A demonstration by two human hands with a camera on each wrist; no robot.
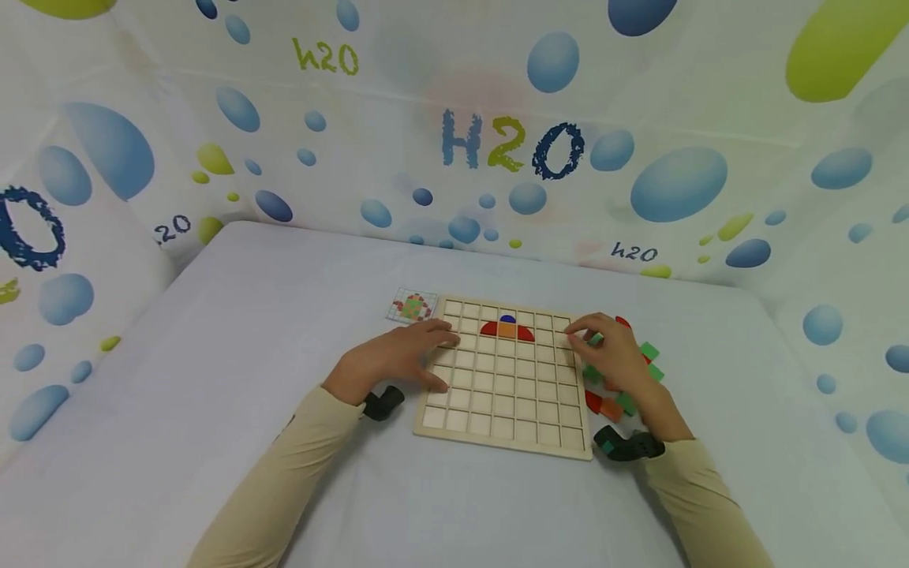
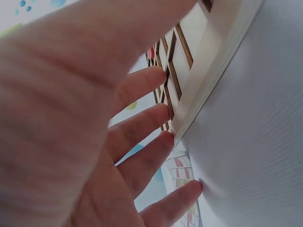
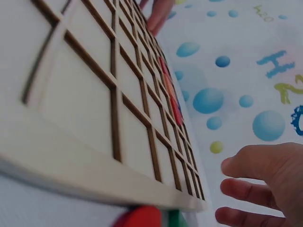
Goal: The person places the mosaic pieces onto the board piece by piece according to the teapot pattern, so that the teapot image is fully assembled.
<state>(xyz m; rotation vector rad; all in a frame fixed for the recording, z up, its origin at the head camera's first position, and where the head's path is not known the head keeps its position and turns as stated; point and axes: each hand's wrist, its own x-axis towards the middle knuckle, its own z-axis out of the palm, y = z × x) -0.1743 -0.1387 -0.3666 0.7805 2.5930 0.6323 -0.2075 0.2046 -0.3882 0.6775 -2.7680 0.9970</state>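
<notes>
A wooden grid board lies flat on the table, its square cells divided by thin strips. Two red pieces, an orange square and a blue half-round piece sit in its upper cells. My left hand spreads over the board's left edge; in the left wrist view its extended fingers hold nothing. My right hand hovers at the right edge, thumb and forefinger bent towards the cells. A green piece shows through the gap behind them. In the right wrist view the fingertips appear bare.
Loose red, green and orange pieces lie right of the board, partly under my right hand. A small pattern card with a coloured figure lies by the upper left corner. Behind the white table hangs a printed curtain.
</notes>
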